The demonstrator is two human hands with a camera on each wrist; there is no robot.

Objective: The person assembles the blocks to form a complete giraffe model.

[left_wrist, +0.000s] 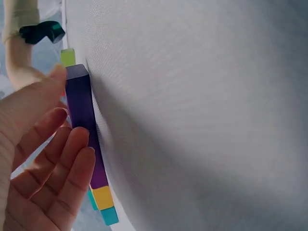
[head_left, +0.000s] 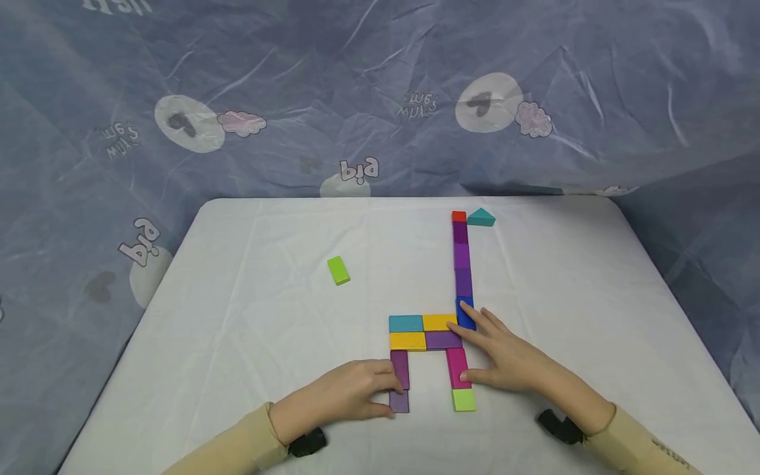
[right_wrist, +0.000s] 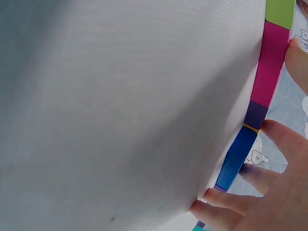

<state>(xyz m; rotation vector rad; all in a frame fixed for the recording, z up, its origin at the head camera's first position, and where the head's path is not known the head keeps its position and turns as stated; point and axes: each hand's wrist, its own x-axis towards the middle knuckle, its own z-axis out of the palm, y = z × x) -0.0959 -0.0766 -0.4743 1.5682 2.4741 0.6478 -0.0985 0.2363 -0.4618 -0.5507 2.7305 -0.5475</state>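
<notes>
Flat coloured blocks lie joined in a four-legged-looking figure on the white table. My left hand [head_left: 359, 389] is at its left leg, made of an upper purple block [head_left: 400, 369] and a lower purple block [head_left: 400, 402]. The left thumb touches the lower block's near end; the other fingers lie loosely along its side. My right hand [head_left: 510, 359] spreads its fingers over the right side. Its thumb touches the pink block [head_left: 456, 367], one finger the yellow block [head_left: 438, 322], another the blue block [head_left: 465, 315]. A light green block [head_left: 464, 400] ends the right leg.
A column of purple blocks [head_left: 462, 256] runs away from me to a small red block [head_left: 459, 216]. Beside it lies a teal triangular block [head_left: 481, 218]. One loose lime green block [head_left: 338, 270] rests farther left. A patterned blue-grey sheet [head_left: 380, 86] hangs behind the table [head_left: 267, 277].
</notes>
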